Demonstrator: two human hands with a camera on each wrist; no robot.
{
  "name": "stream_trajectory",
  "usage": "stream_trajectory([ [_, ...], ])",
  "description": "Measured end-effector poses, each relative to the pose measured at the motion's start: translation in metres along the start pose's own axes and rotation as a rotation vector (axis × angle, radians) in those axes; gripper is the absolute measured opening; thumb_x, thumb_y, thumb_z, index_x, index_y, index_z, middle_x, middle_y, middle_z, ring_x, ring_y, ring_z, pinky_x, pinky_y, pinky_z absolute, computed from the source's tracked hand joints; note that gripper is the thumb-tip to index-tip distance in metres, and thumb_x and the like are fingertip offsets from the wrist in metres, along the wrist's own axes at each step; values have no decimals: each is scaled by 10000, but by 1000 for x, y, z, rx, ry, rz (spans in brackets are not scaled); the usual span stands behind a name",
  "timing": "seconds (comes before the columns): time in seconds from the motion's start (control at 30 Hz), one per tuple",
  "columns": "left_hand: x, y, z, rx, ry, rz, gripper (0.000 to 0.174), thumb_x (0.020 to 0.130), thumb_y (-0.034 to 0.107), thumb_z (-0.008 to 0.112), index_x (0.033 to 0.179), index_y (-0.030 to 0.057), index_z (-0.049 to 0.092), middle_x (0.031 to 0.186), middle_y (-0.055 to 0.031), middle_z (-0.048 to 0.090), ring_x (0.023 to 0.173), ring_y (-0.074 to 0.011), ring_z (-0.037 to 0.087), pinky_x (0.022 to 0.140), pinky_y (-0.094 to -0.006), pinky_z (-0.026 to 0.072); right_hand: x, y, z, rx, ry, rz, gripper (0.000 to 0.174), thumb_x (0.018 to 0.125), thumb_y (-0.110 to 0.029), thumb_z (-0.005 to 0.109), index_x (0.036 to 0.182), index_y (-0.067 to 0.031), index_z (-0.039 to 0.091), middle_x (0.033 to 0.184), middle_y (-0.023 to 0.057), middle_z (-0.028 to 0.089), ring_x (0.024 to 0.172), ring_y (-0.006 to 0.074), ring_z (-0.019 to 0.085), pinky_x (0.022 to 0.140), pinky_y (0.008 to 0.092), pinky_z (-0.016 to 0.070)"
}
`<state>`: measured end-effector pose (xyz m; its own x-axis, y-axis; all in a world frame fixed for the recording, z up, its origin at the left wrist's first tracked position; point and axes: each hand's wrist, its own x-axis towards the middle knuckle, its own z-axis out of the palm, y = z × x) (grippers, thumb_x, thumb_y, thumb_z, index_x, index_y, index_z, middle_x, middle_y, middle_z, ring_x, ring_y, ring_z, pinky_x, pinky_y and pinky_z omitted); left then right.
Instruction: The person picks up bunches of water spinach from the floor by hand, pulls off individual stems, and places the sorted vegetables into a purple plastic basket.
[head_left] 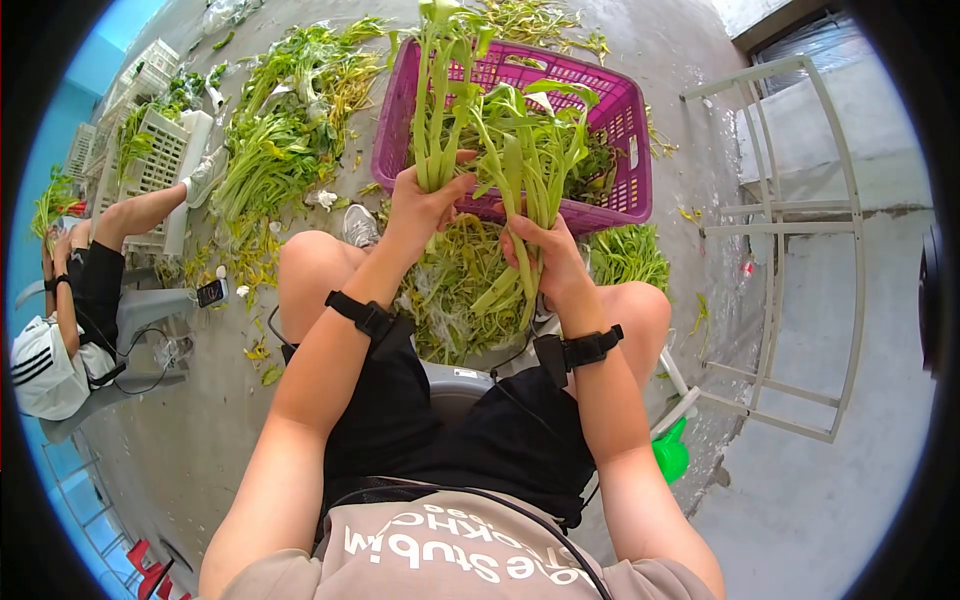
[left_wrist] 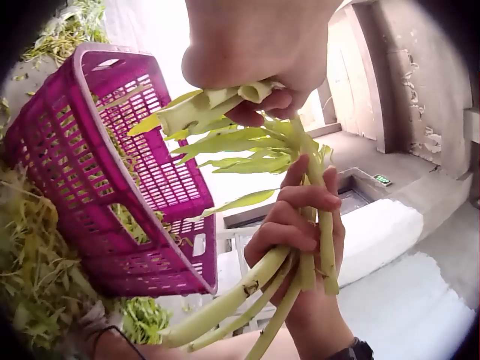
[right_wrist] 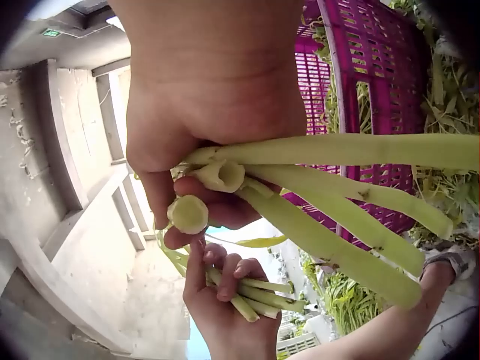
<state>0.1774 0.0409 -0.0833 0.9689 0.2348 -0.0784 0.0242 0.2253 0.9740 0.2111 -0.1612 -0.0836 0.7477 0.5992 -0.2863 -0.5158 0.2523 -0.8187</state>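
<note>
My left hand (head_left: 425, 208) grips a bunch of hollow-stemmed leafy greens (head_left: 437, 125), leaves pointing away from me. A second bunch of the same greens (head_left: 530, 165) is held in my right hand (head_left: 552, 258), its thumb across the stems. Long cut stem ends (right_wrist: 360, 251) stick out below the right hand in the right wrist view, some showing open, hollow tubes. The left bunch has shorter stem ends (right_wrist: 262, 300). Both hands are side by side over the near rim of a purple plastic basket (head_left: 632, 150), which has loose greens inside.
Yellowed leaves and trimmings (head_left: 455, 300) lie between my feet. More greens (head_left: 265, 160) are heaped on the floor to the left. At far left another person (head_left: 60, 350) sits by white crates (head_left: 155, 165). A metal frame (head_left: 850, 230) stands right, and a green object (head_left: 672, 452) lies near my stool.
</note>
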Motion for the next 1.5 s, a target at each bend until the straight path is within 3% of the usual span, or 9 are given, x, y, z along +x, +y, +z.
stream_trajectory([
  [0.2, 3, -8, -3, -12, -7, 4, 182, 939, 118, 685, 1059, -20, 688, 636, -6, 586, 434, -49, 497, 392, -219, 359, 2, 0, -2, -23, 7, 0, 361, 904, -221, 708, 1164, 18, 628, 742, 41, 621, 583, 105, 568, 491, 223, 411],
  [0.47, 3, -7, -4, 20, -23, -3, 246, 945, 166, 695, 1094, -29, 686, 648, 3, 578, 453, -54, 503, 396, -214, 352, 5, 1, -2, -71, 57, -2, 319, 897, -187, 705, 1147, 0, 639, 758, 32, 624, 574, 88, 544, 475, 205, 368],
  [0.63, 3, -6, -2, 49, -2, -27, 240, 939, 157, 700, 1096, -24, 702, 628, 4, 576, 451, -56, 502, 391, -220, 349, 4, -2, 1, -206, 49, -10, 247, 873, -171, 745, 1045, 1, 701, 762, 23, 657, 558, 68, 534, 455, 216, 341],
  [1.03, 5, -10, -1, 266, -16, 51, 166, 898, 131, 727, 1001, 1, 738, 593, 5, 593, 446, -57, 506, 404, -237, 371, 3, -1, 4, -256, 88, 2, 178, 863, -148, 762, 977, -20, 713, 752, 14, 657, 560, 66, 532, 460, 226, 352],
  [1.23, 7, -24, 0, 376, 45, 198, 154, 840, 99, 724, 935, -22, 726, 635, 2, 625, 534, -60, 540, 498, -257, 430, 4, 2, 4, -294, 80, -9, 174, 859, -139, 763, 973, -15, 719, 751, 11, 658, 534, 60, 514, 461, 226, 352],
  [1.37, 11, -21, -3, 437, 175, 169, 156, 837, 98, 722, 926, -31, 717, 672, -5, 642, 551, -66, 551, 515, -261, 441, 2, 2, 4, -312, 76, -16, 188, 854, -140, 762, 987, -14, 723, 749, 16, 662, 532, 62, 518, 456, 224, 351],
  [1.43, 13, -17, -13, 450, 258, 153, 164, 843, 101, 726, 936, -34, 716, 665, -7, 635, 524, -67, 541, 498, -258, 434, -6, -10, 11, -296, 93, -25, 243, 886, -166, 711, 1068, -7, 691, 748, 18, 636, 592, 70, 531, 486, 221, 346],
  [1.5, 9, -3, -19, 90, 132, -98, 195, 852, 104, 734, 974, -45, 706, 615, -7, 593, 453, -69, 500, 458, -255, 417, -8, -13, 6, -231, 109, -39, 268, 902, -175, 685, 1100, 6, 677, 754, 25, 632, 600, 74, 536, 492, 222, 361],
])
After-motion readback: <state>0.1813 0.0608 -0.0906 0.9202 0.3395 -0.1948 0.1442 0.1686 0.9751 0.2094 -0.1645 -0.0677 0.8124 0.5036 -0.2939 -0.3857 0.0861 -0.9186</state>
